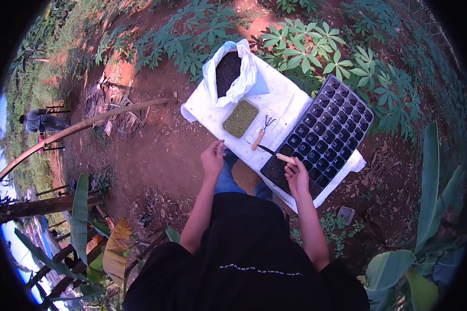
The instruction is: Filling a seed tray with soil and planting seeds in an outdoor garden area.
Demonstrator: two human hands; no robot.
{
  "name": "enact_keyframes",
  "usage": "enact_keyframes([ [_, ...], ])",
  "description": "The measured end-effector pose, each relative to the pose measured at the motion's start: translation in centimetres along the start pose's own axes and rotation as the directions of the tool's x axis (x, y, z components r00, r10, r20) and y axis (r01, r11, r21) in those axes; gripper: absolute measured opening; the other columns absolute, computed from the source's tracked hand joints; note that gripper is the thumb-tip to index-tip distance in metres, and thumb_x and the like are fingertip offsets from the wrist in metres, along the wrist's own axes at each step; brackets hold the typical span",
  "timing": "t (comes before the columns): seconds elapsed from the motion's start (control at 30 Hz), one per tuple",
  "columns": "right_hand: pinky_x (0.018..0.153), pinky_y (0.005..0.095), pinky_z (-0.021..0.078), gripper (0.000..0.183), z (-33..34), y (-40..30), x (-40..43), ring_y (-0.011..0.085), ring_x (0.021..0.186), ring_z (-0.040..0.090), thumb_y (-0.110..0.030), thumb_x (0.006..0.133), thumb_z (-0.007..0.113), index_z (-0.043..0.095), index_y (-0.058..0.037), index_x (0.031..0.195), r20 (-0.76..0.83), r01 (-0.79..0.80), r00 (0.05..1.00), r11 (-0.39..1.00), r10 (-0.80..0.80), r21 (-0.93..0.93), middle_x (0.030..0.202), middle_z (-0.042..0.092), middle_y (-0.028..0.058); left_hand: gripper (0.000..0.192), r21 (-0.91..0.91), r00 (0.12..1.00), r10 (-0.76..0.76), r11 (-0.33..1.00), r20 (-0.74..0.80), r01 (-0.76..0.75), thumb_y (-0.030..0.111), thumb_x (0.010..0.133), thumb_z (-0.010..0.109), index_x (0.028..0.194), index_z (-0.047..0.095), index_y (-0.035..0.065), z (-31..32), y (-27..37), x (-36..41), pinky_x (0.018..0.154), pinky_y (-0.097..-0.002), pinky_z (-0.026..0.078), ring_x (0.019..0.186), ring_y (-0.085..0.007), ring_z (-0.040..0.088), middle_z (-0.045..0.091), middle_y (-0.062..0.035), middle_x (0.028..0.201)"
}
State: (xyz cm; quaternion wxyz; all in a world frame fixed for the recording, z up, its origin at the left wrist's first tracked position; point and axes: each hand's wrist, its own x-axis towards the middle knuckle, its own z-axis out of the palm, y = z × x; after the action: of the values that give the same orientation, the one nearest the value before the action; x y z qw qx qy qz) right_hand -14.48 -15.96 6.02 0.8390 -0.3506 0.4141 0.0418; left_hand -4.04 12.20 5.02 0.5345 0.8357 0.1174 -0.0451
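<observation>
In my right hand (297,177) is a small garden trowel (285,158) with a wooden handle, its dark blade pointing left. That hand is over the near end of a black seedling tray (329,128), where several cells look filled with dark soil. My left hand (213,157) hangs before the cloth's near left edge, fingertips drawn together; whether something tiny is pinched there cannot be seen. Ahead of it, a shallow container of small greenish seeds (240,119) lies beside a clear plastic lid (276,116). A wooden-handled hand fork (263,134) rests across this lid.
A white sack of dark soil (229,74) stands open at the far end of the white cloth (288,87). Leafy cassava plants (303,46) border the far side. A long wooden pole (101,118) crosses at left, with another person (43,120) in the distance beyond.
</observation>
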Motion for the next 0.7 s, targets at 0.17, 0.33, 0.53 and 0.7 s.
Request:
enact_keyframes([
  [0.17,0.067,0.0265,0.0475,0.024,3.9,-0.7,0.8,0.0138,0.084,0.063,-0.022,0.094,0.059,0.057,-0.0094,0.115,0.125,-0.027,0.992,1.0,0.027,-0.006,0.093,0.064,0.0037,0.02,0.207,0.912,0.322,0.939,-0.255,-0.274,0.015,0.094,0.062,0.107,0.068,0.0008,-3.2,0.5,4.1,0.068,-0.0308,0.054,0.072,-0.0133,0.065,0.071,-0.009,0.084],
  [0.33,0.071,0.0289,0.0538,0.041,10.5,0.6,2.4,0.0185,0.083,0.066,-0.008,0.091,0.062,0.045,-0.0097,0.128,0.34,-0.108,0.935,0.994,0.103,-0.002,0.098,0.063,0.0105,0.02,0.044,0.999,-0.022,0.999,0.041,0.02,0.016,0.09,0.065,0.105,0.068,0.0022,-4.9,0.5,11.3,0.066,-0.0307,0.053,0.07,-0.0161,0.065,0.07,-0.0098,0.083],
  [0.53,0.069,0.0292,0.0571,0.031,22.5,-1.1,6.7,0.0156,0.073,0.065,-0.009,0.091,0.06,0.05,-0.009,0.121,0.371,-0.021,0.9,0.871,0.231,-0.491,0.092,0.061,0.0077,0.04,-0.05,0.983,0.154,0.987,0.103,-0.15,0.026,0.086,0.071,0.118,0.062,0.0027,-4.3,3.5,20.5,0.076,-0.0336,0.051,0.087,-0.0211,0.063,0.064,-0.0139,0.105],
  [0.7,0.065,0.0355,0.0544,0.026,27.2,-1.3,14.2,0.0223,0.077,0.068,-0.024,0.092,0.057,0.052,-0.0041,0.109,0.194,0.208,0.978,0.479,-0.08,-0.853,0.084,0.064,0.0128,0.072,0.078,0.945,0.277,0.953,0.173,-0.293,0.035,0.081,0.074,0.138,0.044,0.0028,-1.2,4.9,26.1,0.101,-0.0433,0.041,0.12,-0.0345,0.05,0.046,-0.0204,0.135],
])
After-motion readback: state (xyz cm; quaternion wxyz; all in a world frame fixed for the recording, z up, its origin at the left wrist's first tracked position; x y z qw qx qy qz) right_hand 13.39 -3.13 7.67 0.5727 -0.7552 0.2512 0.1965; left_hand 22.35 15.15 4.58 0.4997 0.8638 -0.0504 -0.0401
